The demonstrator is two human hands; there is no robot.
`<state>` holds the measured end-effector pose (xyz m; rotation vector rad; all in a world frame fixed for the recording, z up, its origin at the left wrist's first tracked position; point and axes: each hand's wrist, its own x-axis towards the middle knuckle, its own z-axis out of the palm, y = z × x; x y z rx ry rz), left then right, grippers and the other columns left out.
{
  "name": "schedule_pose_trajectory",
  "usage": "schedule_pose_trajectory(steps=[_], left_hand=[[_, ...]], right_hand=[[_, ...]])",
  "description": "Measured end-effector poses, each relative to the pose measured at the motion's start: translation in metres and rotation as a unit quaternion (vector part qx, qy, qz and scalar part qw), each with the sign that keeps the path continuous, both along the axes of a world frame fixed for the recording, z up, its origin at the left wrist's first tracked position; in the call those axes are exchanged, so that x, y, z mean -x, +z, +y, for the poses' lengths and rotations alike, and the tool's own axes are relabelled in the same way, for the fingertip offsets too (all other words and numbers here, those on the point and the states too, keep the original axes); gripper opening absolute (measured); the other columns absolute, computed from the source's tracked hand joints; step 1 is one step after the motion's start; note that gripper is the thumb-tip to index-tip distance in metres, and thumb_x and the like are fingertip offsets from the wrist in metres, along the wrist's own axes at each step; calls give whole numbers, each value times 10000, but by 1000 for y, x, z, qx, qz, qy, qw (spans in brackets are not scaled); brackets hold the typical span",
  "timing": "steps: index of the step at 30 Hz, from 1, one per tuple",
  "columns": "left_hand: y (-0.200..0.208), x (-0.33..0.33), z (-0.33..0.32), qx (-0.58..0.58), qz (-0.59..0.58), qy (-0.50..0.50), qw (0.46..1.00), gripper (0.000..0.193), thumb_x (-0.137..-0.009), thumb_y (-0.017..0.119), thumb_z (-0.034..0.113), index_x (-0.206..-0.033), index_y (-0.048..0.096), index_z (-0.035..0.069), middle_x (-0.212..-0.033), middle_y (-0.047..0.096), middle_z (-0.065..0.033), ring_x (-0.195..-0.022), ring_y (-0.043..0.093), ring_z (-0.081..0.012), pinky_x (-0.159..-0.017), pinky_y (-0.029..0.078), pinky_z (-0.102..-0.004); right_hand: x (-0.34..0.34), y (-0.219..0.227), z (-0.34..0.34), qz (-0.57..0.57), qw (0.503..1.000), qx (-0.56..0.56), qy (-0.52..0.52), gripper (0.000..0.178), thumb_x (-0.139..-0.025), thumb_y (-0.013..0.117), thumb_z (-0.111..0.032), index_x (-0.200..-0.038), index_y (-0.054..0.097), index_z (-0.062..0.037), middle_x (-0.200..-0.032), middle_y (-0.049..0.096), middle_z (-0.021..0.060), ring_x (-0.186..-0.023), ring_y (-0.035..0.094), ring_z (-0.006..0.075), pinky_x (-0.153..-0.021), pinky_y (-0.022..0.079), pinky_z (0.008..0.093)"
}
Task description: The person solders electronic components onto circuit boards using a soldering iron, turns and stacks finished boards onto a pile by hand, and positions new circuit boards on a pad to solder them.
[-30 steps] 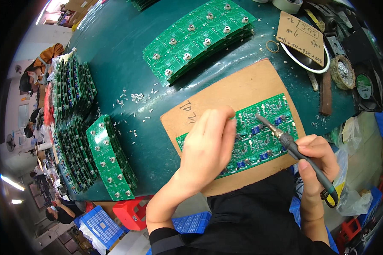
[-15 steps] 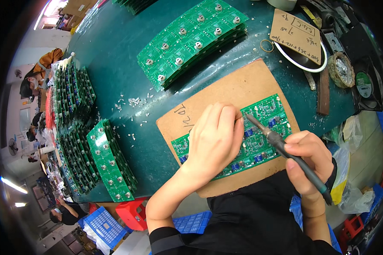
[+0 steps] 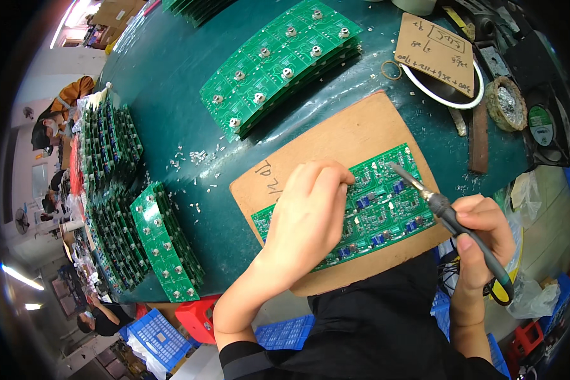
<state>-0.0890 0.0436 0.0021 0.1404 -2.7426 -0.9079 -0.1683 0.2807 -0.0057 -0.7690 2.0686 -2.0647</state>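
A green circuit board [image 3: 386,215] with small parts, several of them blue, lies on a brown sheet of board [image 3: 342,136]. Over its left half rests my left hand [image 3: 310,212], fingers bent and closed; its fingertips are mostly hidden, so what they hold cannot be made out. My right hand [image 3: 484,234] grips a soldering iron [image 3: 453,218] by its dark handle, at the board's right side. The iron's tip points to the upper right part of the board, apart from my left fingers. Whether the tip touches the board cannot be told.
Stacked green boards [image 3: 278,60] stand at the back; more fill the left side, including a leaning row [image 3: 164,247]. White scraps [image 3: 196,155] litter the green table [image 3: 171,88]. At the back right are a cardboard note [image 3: 434,54] on a white-rimmed bowl and a tape roll [image 3: 505,104].
My right hand has drawn the soldering iron to the right, so its tip is farther from my left fingers. My left hand remains over the board, and the whole view has shifted slightly.
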Motion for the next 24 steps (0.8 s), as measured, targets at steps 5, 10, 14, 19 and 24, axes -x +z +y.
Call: schedule_pose_trajectory(steps=[5,10,14,19,24], left_hand=[[5,7,12,-46,-8,19,999,113,-863,642,-6,-962,602,34,-896,617,-116,-720,622,-241,-613,497,-310],[-13,26,21,-32,32,3,999,152,-844,663,14,-955,559,18,-866,595,-126,-764,616,-279,-669,496,-355],[-21,31,22,-20,17,17,1000,145,-834,668,11,-925,555,24,-867,598,-127,-787,618,-306,-686,494,-379],[-23,36,25,24,30,15,999,153,-819,677,17,-913,557,30,-853,595,-124,-779,614,-310,-672,491,-393],[-22,38,27,32,49,10,998,153,-808,688,29,-898,565,42,-831,591,-108,-767,611,-301,-663,494,-394]], right_hand=[[1,-2,3,-6,1000,-12,6,181,-791,670,-82,-919,626,39,-808,599,132,-775,597,229,-700,471,307],[6,-6,-2,1,1000,-18,5,170,-785,667,-59,-920,633,39,-791,597,123,-770,603,222,-700,472,303],[15,-1,-6,22,998,-32,42,167,-770,659,-28,-923,646,38,-785,600,122,-756,606,224,-696,475,301],[24,6,-6,48,994,-63,78,181,-747,645,-7,-922,654,39,-782,602,124,-751,607,225,-693,477,302],[21,0,0,19,999,-13,25,199,-728,636,-3,-920,656,42,-772,598,124,-751,606,220,-690,479,301]])
